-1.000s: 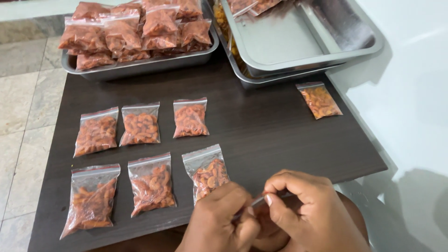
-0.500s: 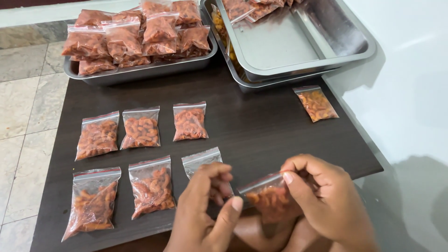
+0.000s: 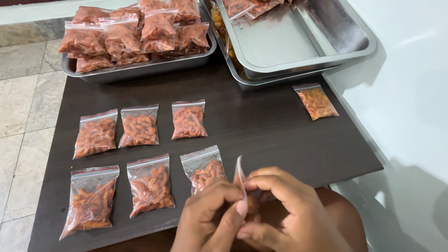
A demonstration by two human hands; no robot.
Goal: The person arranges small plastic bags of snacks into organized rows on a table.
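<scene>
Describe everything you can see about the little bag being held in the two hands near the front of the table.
The small bag is clear plastic, seen nearly edge-on, so it shows as a thin pale strip standing upright. Its top edge pokes up above the fingers; the lower part is hidden behind them, with a hint of orange snack inside. The left hand and right hand pinch it from either side, above the front edge of the dark table. Whether its strip is sealed cannot be told.

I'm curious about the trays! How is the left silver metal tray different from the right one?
The left steel tray is piled with filled snack bags; the right steel tray is mostly bare, with a few bags at its far end. The left sits flat on the dark table; the right rests tilted on another tray. Both are shiny, rectangular metal.
</scene>
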